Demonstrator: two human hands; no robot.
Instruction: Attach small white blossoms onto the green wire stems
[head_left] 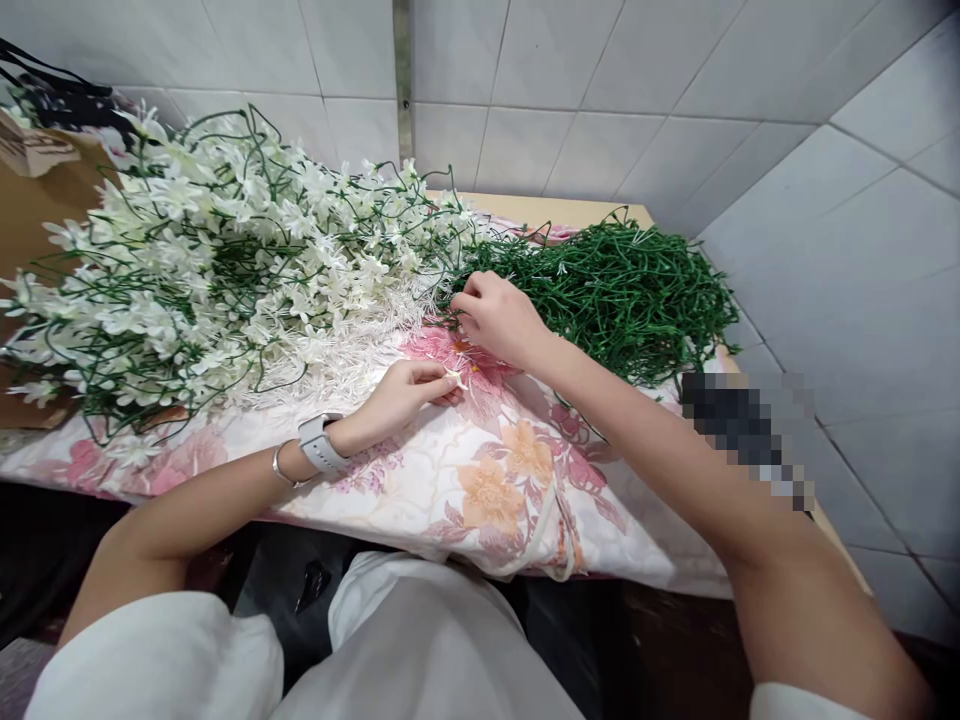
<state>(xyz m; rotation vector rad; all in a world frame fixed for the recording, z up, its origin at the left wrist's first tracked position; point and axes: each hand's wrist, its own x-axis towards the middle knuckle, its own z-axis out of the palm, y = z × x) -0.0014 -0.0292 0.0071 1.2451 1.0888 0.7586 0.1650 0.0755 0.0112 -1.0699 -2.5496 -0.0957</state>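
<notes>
Looking down at a table pushed against a wall of pale grey tiles (540, 60), with a vertical metal strip (403, 80) at top centre and a second tiled wall (847, 250) meeting it at an angle on the right. Across the tabletop, a white cloth (420, 480) printed with pink and orange flowers, creased at centre and hanging over the near edge. Behind it, at upper centre right, a bare strip of tan board (562, 208). Spread over the left half of the frame, a large heap of white artificial flowers (262, 230) on green stems, with thin white pieces (352, 355) massed along its lower right side. Right of centre, touching that heap, a dense pile of green artificial stems (637, 290). At the far left, a cardboard box (45, 215) with a dark bag (75, 115) above it. Just right of centre, a left hand (412, 388) pinching a small white petal-like piece (457, 379) between thumb and fingers, above the cloth. Slightly higher, a right hand (499, 315) with curled fingers at the near left edge of the green pile; impossible to tell if gripping a stem. At right, a dark pixelated object (739, 425) beside the forearm.
</notes>
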